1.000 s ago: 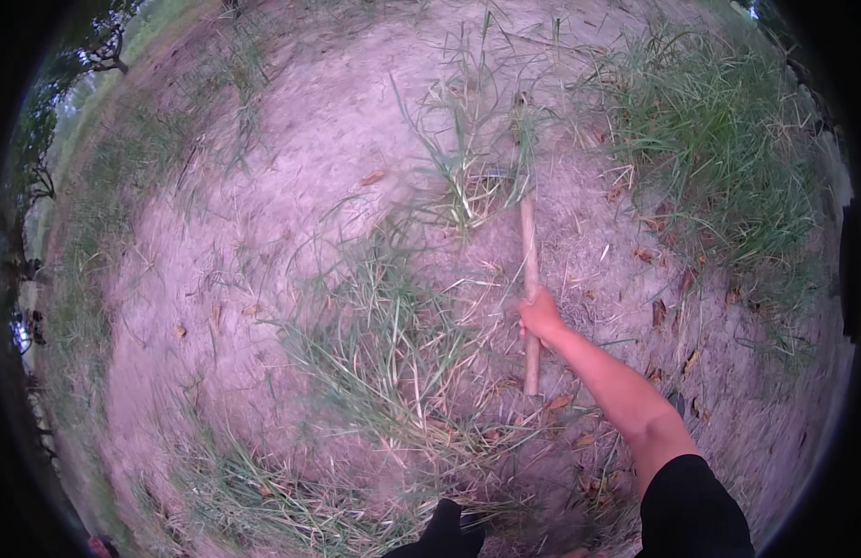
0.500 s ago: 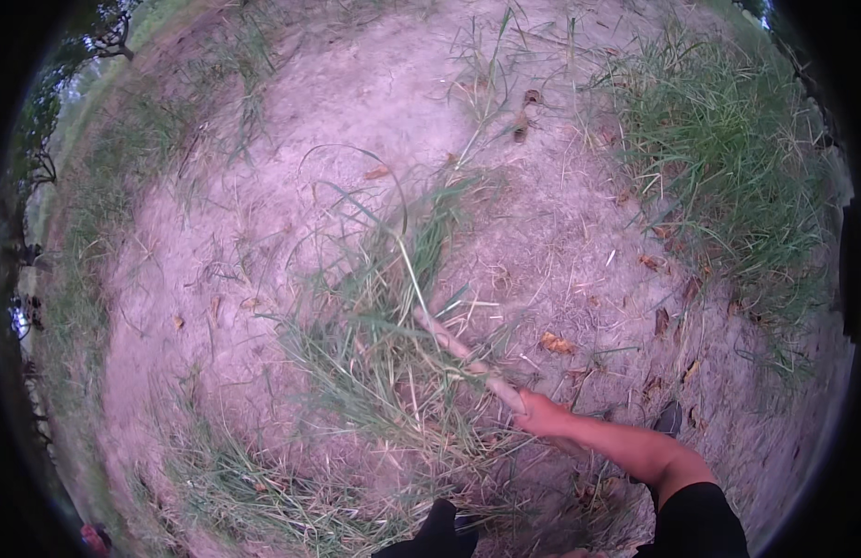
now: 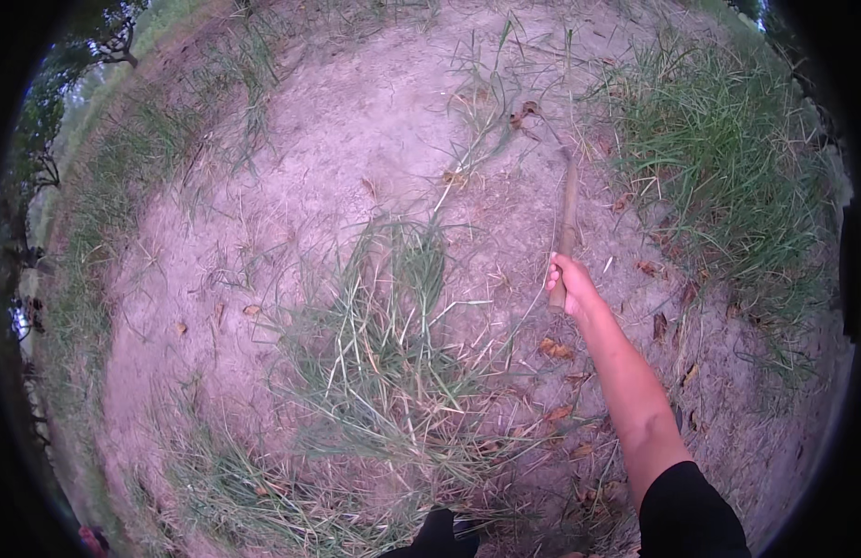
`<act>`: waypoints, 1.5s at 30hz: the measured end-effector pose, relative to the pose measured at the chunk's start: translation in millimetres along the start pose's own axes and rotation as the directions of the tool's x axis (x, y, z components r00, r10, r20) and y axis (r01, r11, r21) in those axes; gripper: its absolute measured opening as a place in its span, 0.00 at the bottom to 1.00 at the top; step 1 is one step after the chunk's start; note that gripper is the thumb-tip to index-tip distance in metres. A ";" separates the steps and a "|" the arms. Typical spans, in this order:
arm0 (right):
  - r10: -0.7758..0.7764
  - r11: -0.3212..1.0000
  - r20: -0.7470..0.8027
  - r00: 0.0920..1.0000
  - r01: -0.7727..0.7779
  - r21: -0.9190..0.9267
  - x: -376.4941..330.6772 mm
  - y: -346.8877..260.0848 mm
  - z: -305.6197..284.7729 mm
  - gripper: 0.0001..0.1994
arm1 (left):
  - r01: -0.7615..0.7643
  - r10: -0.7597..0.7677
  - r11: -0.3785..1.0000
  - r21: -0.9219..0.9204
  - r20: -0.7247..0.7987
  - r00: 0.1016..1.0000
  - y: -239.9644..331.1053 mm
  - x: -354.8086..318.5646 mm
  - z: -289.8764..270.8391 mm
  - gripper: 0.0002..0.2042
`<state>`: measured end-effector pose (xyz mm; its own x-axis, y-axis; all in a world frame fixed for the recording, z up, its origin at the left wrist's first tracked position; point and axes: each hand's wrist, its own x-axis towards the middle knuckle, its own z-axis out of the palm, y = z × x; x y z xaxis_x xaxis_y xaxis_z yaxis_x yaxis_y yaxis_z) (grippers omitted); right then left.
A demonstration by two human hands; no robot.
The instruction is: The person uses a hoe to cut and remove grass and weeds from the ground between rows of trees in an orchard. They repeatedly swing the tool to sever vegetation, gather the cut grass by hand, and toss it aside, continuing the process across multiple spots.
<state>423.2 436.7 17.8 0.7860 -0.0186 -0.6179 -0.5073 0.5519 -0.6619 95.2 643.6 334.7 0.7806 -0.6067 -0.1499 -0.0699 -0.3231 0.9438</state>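
My right hand is closed round the lower part of a long wooden handle, which points away from me. A thin dark piece, like a sickle's blade, bends left from its far end, but its shape is hard to make out. To the left of the hand a loose heap of cut green grass lies on the ground, apart from the tool. My left hand is out of view.
Pale dry soil spreads all round. Thick standing grass grows at the right, and more cut grass lies at the lower left. Brown dry leaves are scattered nearby. A dark clothed shape shows at the lower edge.
My right hand has swung the sickle from the grass heap forward and to the right. The handle, which slanted left across the grass, now points away from me over bare soil.
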 end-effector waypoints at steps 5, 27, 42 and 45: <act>-0.147 0.912 -0.216 0.965 0.048 -0.408 37.6 11.9 -1.6 0.04 | 0.001 -0.001 1.000 -0.004 -0.004 1.000 -2.0 -4.4 -3.2 0.21; -0.517 0.129 0.234 0.823 0.345 -0.930 -56.7 54.9 -74.1 0.13 | -0.043 0.043 0.998 -0.034 0.015 0.999 -4.8 -18.6 -9.8 0.19; -0.474 0.188 0.192 0.859 0.312 -0.931 -106.6 119.2 -109.9 0.14 | -0.050 0.051 0.999 0.020 -0.061 0.997 11.7 -42.0 14.2 0.18; -0.342 0.232 0.072 0.937 0.159 -0.960 -227.3 179.9 -165.4 0.16 | -0.077 0.078 0.997 0.019 -0.054 0.996 15.2 -52.9 20.7 0.18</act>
<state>94.9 402.4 -31.0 0.9356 -0.1460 -0.3215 -0.3317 -0.6752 -0.6588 40.0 655.7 350.9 0.8055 -0.5896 -0.0600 -0.1411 -0.2891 0.9468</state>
